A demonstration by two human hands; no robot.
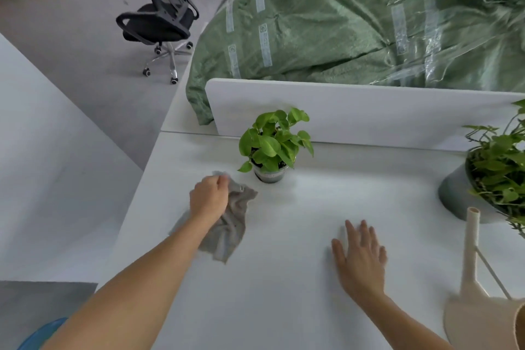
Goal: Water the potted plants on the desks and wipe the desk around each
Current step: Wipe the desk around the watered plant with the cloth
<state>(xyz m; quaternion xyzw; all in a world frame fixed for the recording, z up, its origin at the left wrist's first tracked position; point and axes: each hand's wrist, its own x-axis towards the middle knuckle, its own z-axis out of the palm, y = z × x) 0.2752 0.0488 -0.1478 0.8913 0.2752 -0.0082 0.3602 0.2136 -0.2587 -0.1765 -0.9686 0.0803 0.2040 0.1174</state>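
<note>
One crumpled grey cloth (233, 226) clutched in fingers of left hand (208, 198) beside potted plant (273, 147); right hand (361, 260), fingers splayed.

single head view, high, facing forward and down over the white desk (284, 278); near, partition (369, 111) beyond.

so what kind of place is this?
Probably an office: white desks split by a low divider panel, a wheeled office chair on grey floor. Potted plants on the desk fit that.
</note>
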